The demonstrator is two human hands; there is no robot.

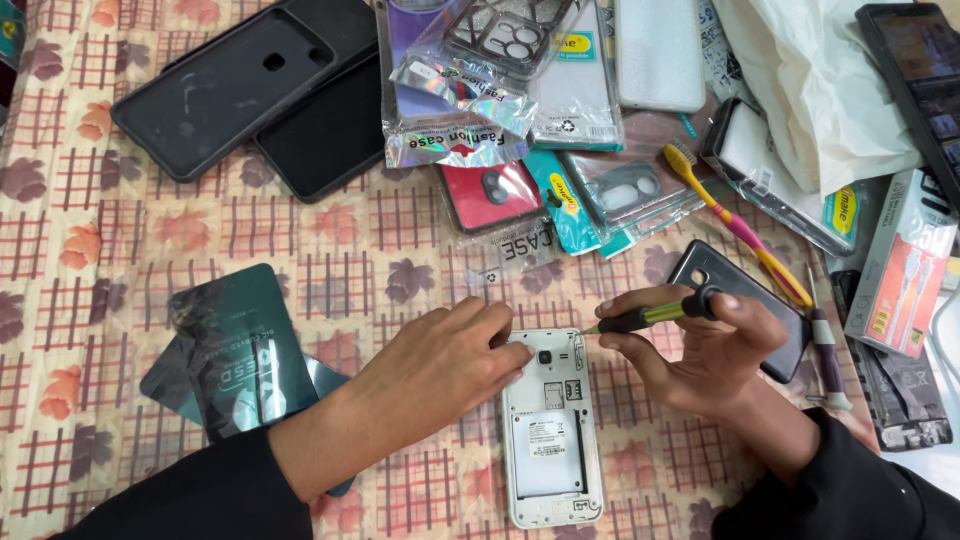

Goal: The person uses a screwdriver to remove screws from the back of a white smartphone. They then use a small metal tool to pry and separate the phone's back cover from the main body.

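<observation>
Left hand (445, 370) presses flat on the white phone (550, 430); right hand (715, 350) fingers pinch a screwdriver (645, 317) at its corner.

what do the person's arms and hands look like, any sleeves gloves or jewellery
Both arms wear long, plain black sleeves that end at the wrists. The left hand and right hand are bare: no gloves, and no rings, watch or bracelet show. The sleeves carry no visible markings or pattern.
</observation>
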